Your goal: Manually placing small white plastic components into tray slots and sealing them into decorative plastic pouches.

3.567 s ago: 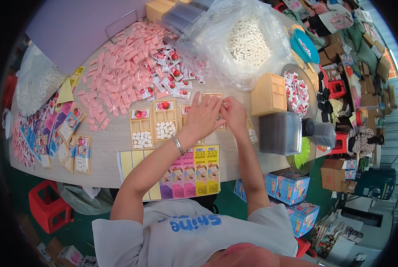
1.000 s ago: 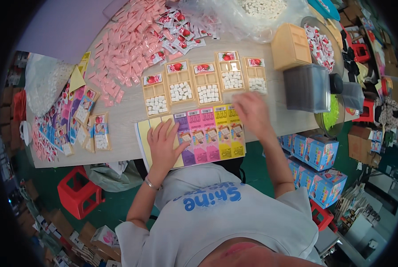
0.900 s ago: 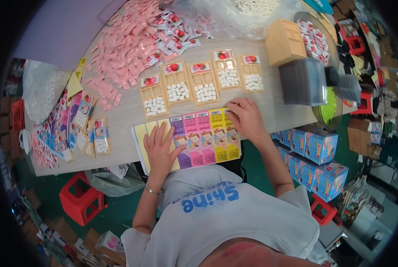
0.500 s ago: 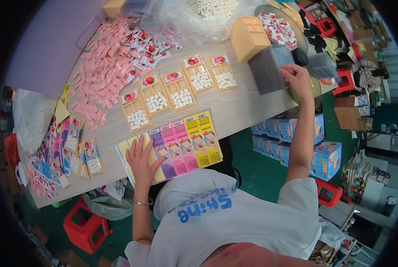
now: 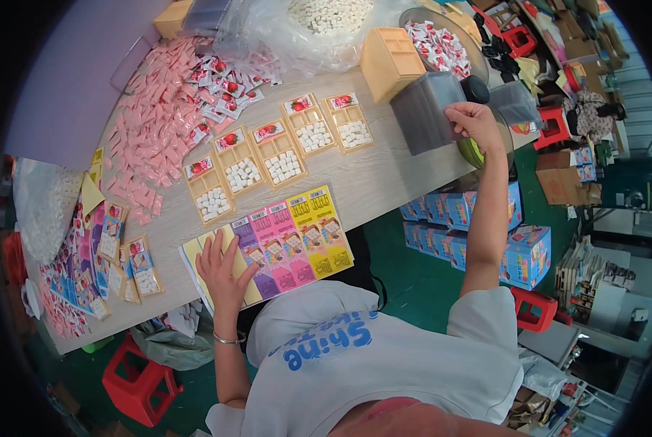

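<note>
My left hand (image 5: 222,271) lies flat with fingers spread on a stack of printed card sheets (image 5: 293,244) in yellow, purple and pink at the table's near edge. My right hand (image 5: 475,127) is raised beside a dark grey see-through box (image 5: 426,113), its fingertips pinched together. Whatever is between those fingertips is too small to make out. Just under that hand shows part of a round green thing (image 5: 471,153). Beyond the sheets stands a row of several tan compartment trays (image 5: 282,166) holding small white pieces, each with a strawberry-printed sachet in its top compartment.
Pink sachets (image 5: 147,116) are heaped at the left, with strawberry sachets (image 5: 227,91) beside them. A clear bag of white pieces (image 5: 329,18) lies at the back, near stacked tan trays (image 5: 390,64) and a bowl of sachets (image 5: 439,49). Blue cartons (image 5: 526,255) stand on the floor.
The whole view has shifted slightly, moving the table's things left in the picture. My right hand stays pinched by the grey box, and my left hand still rests on the sheets.
</note>
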